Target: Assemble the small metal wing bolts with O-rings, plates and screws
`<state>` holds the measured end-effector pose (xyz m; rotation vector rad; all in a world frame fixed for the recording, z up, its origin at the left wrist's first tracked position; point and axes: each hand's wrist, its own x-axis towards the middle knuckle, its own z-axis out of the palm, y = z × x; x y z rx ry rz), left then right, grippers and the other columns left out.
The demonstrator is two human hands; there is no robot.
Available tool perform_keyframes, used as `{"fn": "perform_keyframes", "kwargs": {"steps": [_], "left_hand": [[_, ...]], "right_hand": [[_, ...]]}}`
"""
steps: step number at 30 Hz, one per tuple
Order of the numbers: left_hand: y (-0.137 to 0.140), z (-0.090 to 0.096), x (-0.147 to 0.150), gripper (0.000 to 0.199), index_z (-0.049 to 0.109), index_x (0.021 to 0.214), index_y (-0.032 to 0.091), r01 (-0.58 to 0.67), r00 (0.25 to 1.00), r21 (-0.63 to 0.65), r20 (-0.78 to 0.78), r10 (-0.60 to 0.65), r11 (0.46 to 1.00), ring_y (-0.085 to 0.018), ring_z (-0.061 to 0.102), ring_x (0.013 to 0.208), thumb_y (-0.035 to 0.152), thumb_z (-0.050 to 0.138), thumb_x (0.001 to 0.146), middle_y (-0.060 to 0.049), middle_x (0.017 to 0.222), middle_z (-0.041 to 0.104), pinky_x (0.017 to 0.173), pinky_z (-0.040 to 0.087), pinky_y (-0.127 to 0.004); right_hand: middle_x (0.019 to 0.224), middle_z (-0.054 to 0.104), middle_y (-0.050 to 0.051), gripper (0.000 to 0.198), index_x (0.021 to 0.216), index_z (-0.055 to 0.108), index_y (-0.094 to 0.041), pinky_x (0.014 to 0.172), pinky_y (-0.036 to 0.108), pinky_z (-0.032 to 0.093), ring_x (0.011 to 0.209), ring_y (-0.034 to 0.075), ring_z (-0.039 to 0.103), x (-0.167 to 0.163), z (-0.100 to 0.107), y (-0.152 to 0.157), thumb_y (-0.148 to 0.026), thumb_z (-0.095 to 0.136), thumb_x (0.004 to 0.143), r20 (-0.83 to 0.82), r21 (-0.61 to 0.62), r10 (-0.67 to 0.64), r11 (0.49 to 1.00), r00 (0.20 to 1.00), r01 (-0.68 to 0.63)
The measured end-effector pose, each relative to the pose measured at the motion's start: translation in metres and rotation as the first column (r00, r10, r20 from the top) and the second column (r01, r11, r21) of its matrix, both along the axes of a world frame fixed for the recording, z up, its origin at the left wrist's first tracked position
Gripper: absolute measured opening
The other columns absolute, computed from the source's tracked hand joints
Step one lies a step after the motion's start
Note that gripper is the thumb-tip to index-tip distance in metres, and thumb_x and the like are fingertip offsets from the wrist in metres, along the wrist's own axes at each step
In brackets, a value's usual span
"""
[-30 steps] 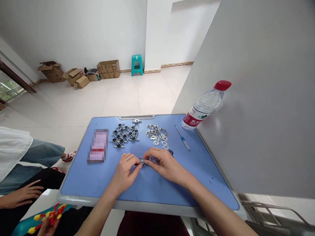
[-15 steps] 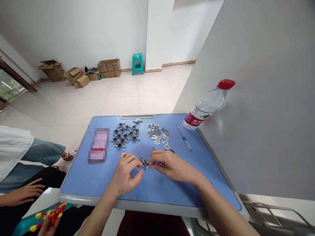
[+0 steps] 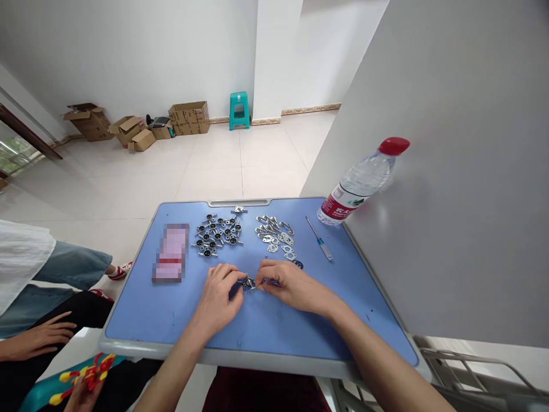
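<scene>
A small metal fitting with a dark round middle (image 3: 247, 282) rests on the blue tabletop (image 3: 141, 309) between my hands. My left hand (image 3: 218, 298) has its index finger and thumb curled on the fitting's left side. Close by on the right, my right hand (image 3: 294, 285) is closed in a pinch at the fitting's edge; what sits between its fingertips is mostly hidden. Beyond my left hand lies a group of similar fittings with black centres (image 3: 213, 236). Flat metal plates (image 3: 288, 252) and small metal levers (image 3: 268, 224) are spread beyond my right hand.
A screwdriver (image 3: 321, 243) lies at the right, near a water bottle (image 3: 358, 186) by the grey partition (image 3: 463, 200). A blurred-out phone-shaped object (image 3: 170, 252) is at the left. Another person's hand (image 3: 47, 337) rests at the far left. A black round part (image 3: 298, 264) lies behind my right hand.
My left hand has moved in to the right, and its fingers have closed on the fitting. My right hand has shifted slightly left, still pinching, uncovering more of the black round part.
</scene>
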<state>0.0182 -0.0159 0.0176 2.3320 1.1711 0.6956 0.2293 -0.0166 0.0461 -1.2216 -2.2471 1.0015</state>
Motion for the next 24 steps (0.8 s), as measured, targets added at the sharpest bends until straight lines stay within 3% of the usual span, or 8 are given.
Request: {"fn": "perform_keyframes", "kwargs": {"steps": [6,13,24], "left_hand": [[0.0,0.0,0.0,0.029,0.064,0.1,0.021,0.001,1.0,-0.003,-0.001,-0.001,1.0,-0.023,0.057,0.093,0.006,0.048,0.081,-0.005,0.098,0.064,0.082,0.042,-0.038],[-0.002,0.004,0.001,0.038,0.061,0.11,0.021,0.013,1.0,-0.009,-0.023,-0.013,1.0,-0.025,0.056,0.095,0.007,0.051,0.076,-0.006,0.102,0.064,0.085,0.041,-0.04],[-0.001,-0.001,0.003,0.02,0.06,0.109,0.02,0.043,0.995,0.117,-0.098,-0.032,0.992,-0.024,0.057,0.097,0.02,0.061,0.089,-0.006,0.105,0.063,0.085,0.039,-0.039]], "right_hand": [[0.084,0.064,0.003,0.013,0.082,0.067,-0.017,0.065,0.025,0.041,0.069,0.014,0.055,-0.005,-0.004,0.002,-0.011,0.056,0.086,-0.014,-0.041,-0.107,0.993,0.994,0.107],[0.07,0.063,0.0,0.011,0.078,0.066,-0.017,0.062,0.025,0.038,0.066,0.014,0.054,-0.017,-0.007,0.001,-0.016,0.056,0.083,0.031,-0.16,-0.28,0.946,0.959,0.282],[0.076,0.064,0.001,0.011,0.081,0.062,-0.019,0.064,0.026,0.039,0.069,0.015,0.056,-0.002,0.004,0.0,-0.019,0.053,0.088,0.091,-0.119,-0.307,0.941,0.947,0.316]]}}
